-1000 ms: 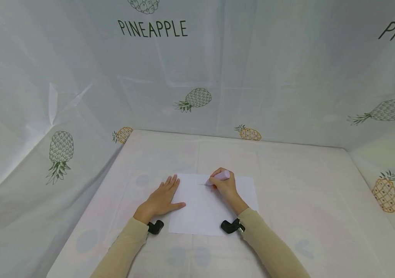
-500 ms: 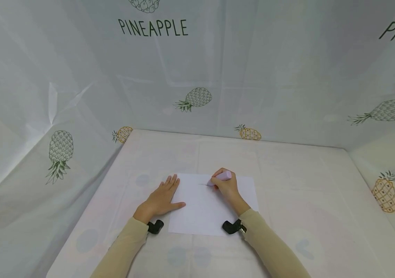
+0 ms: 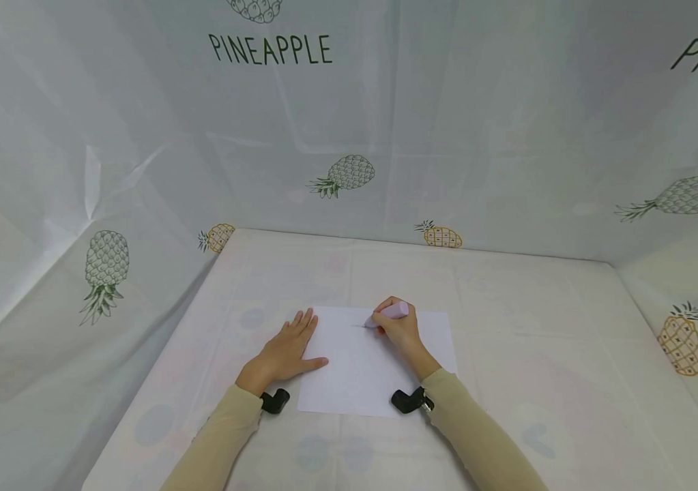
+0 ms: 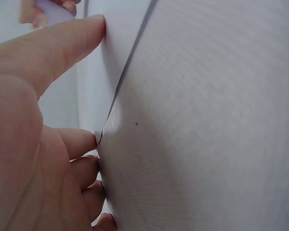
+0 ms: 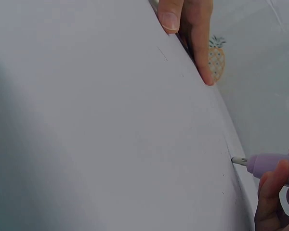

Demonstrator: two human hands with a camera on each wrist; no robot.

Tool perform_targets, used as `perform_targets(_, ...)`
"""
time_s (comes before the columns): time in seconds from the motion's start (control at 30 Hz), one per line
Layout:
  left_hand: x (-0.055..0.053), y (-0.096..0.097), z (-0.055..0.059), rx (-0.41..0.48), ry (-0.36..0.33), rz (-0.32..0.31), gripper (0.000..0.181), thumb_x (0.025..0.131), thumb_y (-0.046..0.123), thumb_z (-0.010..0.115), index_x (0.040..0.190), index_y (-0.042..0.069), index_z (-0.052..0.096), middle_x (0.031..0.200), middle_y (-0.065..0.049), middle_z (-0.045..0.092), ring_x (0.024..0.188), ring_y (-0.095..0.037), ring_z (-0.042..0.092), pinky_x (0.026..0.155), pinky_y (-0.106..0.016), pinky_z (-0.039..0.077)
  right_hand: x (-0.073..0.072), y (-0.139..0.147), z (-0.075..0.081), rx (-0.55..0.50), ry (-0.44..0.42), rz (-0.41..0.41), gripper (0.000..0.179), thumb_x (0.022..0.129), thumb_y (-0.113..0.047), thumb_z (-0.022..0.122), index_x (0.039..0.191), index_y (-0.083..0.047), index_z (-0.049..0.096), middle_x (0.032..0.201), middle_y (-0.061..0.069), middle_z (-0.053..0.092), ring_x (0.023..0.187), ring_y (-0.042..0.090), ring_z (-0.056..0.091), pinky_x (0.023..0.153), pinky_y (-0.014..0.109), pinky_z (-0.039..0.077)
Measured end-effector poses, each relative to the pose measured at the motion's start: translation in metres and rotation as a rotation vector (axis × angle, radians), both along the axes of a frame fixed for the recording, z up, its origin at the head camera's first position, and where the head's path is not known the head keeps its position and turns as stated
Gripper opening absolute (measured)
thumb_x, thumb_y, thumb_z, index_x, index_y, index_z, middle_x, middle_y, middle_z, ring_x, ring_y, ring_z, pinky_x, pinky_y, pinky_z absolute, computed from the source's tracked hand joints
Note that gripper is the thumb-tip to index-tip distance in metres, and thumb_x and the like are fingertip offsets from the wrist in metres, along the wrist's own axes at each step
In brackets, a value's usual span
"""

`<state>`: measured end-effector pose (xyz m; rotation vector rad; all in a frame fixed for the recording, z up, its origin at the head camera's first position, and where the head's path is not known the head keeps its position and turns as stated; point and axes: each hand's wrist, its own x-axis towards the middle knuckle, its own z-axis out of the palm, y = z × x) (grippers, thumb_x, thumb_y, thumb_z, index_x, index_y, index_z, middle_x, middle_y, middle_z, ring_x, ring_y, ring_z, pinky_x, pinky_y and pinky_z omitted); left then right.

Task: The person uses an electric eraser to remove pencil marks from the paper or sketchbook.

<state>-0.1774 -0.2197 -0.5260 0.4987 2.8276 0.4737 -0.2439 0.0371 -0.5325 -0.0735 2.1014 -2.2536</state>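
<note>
A white sheet of paper (image 3: 349,372) lies on the covered table in the head view. My left hand (image 3: 287,349) rests at its left edge with the fingers spread; in the left wrist view the thumb (image 4: 62,45) reaches over onto the sheet. My right hand (image 3: 402,334) grips a thick lilac pen-shaped tool (image 3: 394,311) tilted over the upper part of the sheet. Its slim pale tip (image 5: 239,160) touches the paper in the right wrist view, with small dark specks nearby. A faint short line (image 3: 357,326) runs left from the tip.
The table is covered with a pale cloth (image 3: 545,382). Behind and at both sides hang white sheets (image 3: 477,136) printed with pineapples. A black wrist-worn device (image 3: 275,401) sits at the left wrist, and another black device (image 3: 406,401) at the right.
The right hand and the lilac tool shift slightly right, then a touch back left, the tip staying near the faint line. My left hand stays in place.
</note>
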Motion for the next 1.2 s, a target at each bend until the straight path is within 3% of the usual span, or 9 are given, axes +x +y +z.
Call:
perform_targets(0.27, 0.000, 0.000, 0.001, 0.002, -0.001, 0.004, 0.098, 0.094, 0.060, 0.058, 0.158, 0.000, 0.016, 0.165, -0.016, 0.005, 0.151, -0.033, 0.004, 0.121, -0.050, 0.013, -0.001, -0.003, -0.005, 0.003, 0.019, -0.004, 0.010, 0.078, 0.010, 0.067, 0.076, 0.001, 0.062, 0.075, 0.012, 0.060, 0.050, 0.015, 0.054, 0.046, 0.024, 0.049)
perform_targets(0.67, 0.000, 0.001, 0.002, 0.010, -0.002, 0.004, 0.097, 0.094, 0.059, 0.059, 0.158, -0.001, 0.016, 0.165, -0.017, 0.006, 0.151, -0.034, 0.005, 0.121, -0.050, 0.013, -0.003, -0.008, -0.008, 0.003, 0.029, 0.001, 0.008, 0.078, 0.010, 0.066, 0.077, 0.003, 0.062, 0.075, 0.011, 0.060, 0.050, 0.015, 0.054, 0.046, 0.024, 0.049)
perform_targets(1.0, 0.000, 0.001, 0.000, 0.003, -0.006, 0.002, 0.097, 0.094, 0.058, 0.059, 0.158, -0.001, 0.016, 0.165, -0.016, 0.006, 0.151, -0.033, 0.005, 0.121, -0.050, 0.013, -0.004, -0.013, -0.006, -0.013, 0.004, 0.027, 0.007, 0.079, 0.012, 0.066, 0.084, 0.013, 0.061, 0.073, 0.007, 0.061, 0.051, 0.017, 0.054, 0.047, 0.026, 0.049)
perform_targets(1.2, 0.000, 0.000, -0.001, -0.002, -0.005, 0.003, 0.097, 0.094, 0.058, 0.059, 0.158, -0.001, 0.016, 0.165, -0.016, 0.006, 0.151, -0.033, 0.005, 0.121, -0.050, 0.013, -0.002, -0.013, -0.005, -0.001, 0.018, 0.016, 0.007, 0.078, 0.012, 0.067, 0.080, 0.008, 0.062, 0.072, 0.009, 0.060, 0.049, 0.016, 0.054, 0.046, 0.026, 0.049)
